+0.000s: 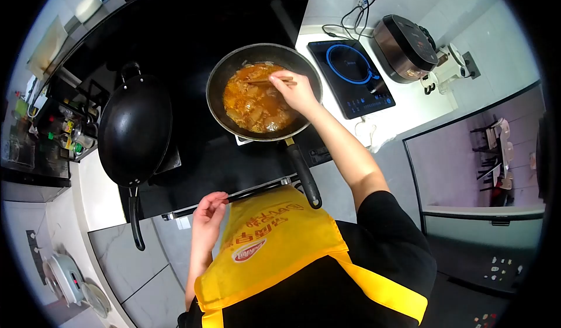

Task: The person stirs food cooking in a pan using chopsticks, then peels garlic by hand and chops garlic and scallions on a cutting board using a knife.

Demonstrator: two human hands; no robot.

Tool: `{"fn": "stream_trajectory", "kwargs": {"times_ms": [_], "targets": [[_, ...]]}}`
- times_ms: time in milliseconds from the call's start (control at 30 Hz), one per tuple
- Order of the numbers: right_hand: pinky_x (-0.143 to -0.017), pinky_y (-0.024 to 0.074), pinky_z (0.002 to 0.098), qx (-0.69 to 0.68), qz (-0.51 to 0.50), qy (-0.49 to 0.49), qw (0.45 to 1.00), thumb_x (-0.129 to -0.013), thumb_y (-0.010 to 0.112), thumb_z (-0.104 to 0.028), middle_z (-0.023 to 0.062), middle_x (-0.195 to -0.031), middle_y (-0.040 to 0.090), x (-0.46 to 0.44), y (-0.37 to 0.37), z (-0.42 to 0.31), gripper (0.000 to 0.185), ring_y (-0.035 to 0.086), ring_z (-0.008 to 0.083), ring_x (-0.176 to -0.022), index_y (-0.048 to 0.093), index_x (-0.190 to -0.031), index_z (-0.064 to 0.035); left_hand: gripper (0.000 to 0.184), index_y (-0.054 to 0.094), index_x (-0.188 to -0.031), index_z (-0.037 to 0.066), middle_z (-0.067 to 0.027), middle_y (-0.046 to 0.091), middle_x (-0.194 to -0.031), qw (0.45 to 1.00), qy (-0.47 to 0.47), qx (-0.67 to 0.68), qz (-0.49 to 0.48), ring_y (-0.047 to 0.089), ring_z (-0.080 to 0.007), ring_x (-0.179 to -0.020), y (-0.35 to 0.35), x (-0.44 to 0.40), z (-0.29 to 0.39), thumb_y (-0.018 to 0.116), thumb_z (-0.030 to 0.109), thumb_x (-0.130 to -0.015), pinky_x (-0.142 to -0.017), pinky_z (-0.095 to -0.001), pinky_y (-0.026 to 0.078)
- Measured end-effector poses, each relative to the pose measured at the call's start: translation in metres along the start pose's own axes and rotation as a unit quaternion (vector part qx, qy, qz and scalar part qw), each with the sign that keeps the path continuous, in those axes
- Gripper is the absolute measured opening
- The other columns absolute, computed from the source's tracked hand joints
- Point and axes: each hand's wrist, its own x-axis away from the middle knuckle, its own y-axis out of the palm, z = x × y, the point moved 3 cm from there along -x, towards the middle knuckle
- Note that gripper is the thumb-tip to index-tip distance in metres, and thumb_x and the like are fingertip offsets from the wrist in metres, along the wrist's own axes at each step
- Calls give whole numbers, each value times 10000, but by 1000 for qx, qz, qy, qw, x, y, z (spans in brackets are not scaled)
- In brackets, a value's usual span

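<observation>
My right hand is closed around a pair of wooden chopsticks, their tips over the stew at the back of the frying pan. Chunks in a reddish-orange sauce make up the stew. The dark frying pan rests on the black stove, its long handle pointing toward my body. Beside the stove's front edge, left of the yellow apron, my left hand hangs with loosely bent fingers and holds nothing.
A black wok stands on the stove's left side, handle past the front edge. To the right, a black induction cooker and a rice cooker sit on the white counter. Bottles line the left.
</observation>
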Motion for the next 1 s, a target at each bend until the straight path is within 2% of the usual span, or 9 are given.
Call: {"fn": "stream_trajectory", "kwargs": {"times_ms": [100, 167, 300, 433, 533, 633, 767, 900, 1000], "targets": [[-773, 563, 299, 79, -44, 11, 996, -927, 719, -220, 128, -929, 759, 2, -15, -4, 221, 734, 185, -856, 740, -1009, -17, 242, 623, -1210, 22, -26, 683, -1149, 1000, 10, 5, 8, 618, -104, -1076, -5, 0, 1, 582, -19, -975, -977, -251, 456], [-761, 557, 279, -64, 7, 64, 996, -934, 708, -198, 120, -926, 762, -2, -25, 13, 203, 727, 162, -836, 741, -1013, -13, 242, 623, -1210, 21, -27, 683, -1149, 1000, 13, 19, 11, 617, -104, -1077, -6, 2, 0, 581, -20, -975, -978, -252, 455], [-759, 556, 278, -5, 62, 1, 998, -925, 720, -176, 115, -909, 761, -14, -31, 31, 185, 724, 164, -822, 742, -1016, -17, 244, 624, -1208, 20, -33, 682, -1147, 1000, 0, 21, 10, 616, -108, -1081, -7, 5, -5, 574, -28, -974, -984, -253, 453], [-758, 555, 275, 29, -1, 12, 1000, -925, 723, -176, 112, -896, 761, -5, -25, 21, 193, 719, 150, -818, 739, -1020, -8, 245, 626, -1205, 18, -35, 683, -1145, 1000, 9, 18, 2, 618, -111, -1079, -5, 2, -1, 574, -33, -972, -984, -254, 455], [-737, 554, 265, 29, 69, 41, 996, -938, 710, -173, 106, -893, 755, 7, -52, 7, 192, 709, 122, -808, 736, -1026, -5, 250, 625, -1209, 17, -36, 684, -1144, 1000, 11, 23, 8, 618, -112, -1079, -5, 2, 4, 574, -36, -970, -981, -254, 456], [-735, 563, 279, 165, 114, 27, 979, -941, 694, -162, 145, -891, 754, 24, -80, -5, 175, 736, 177, -813, 743, -997, -3, 253, 622, -1212, 16, -36, 685, -1145, 999, 18, 37, 23, 620, -114, -1080, -10, 2, 0, 574, -37, -969, -978, -254, 457], [-753, 563, 288, 93, 52, 35, 994, -936, 699, -162, 158, -925, 751, 43, -73, 14, 182, 743, 209, -842, 739, -1020, -5, 255, 620, -1213, 16, -39, 685, -1152, 999, 7, 38, 14, 621, -119, -1086, -10, 1, -4, 576, -37, -967, -980, -257, 457], [-753, 558, 293, 50, 69, 13, 996, -926, 713, -143, 147, -952, 741, 61, -66, -11, 158, 733, 212, -850, 728, -1012, -11, 258, 617, -1216, 17, -45, 683, -1162, 1000, 3, 14, 5, 620, -124, -1092, -8, -4, 0, 577, -35, -966, -990, -262, 456], [-750, 554, 302, 51, 50, 21, 997, -924, 715, -125, 145, -934, 736, 69, -54, 17, 139, 722, 235, -832, 720, -994, -5, 261, 616, -1218, 18, -47, 682, -1169, 1000, 7, 19, -6, 621, -125, -1095, -6, -10, 1, 577, -36, -966, -993, -264, 457]]}}
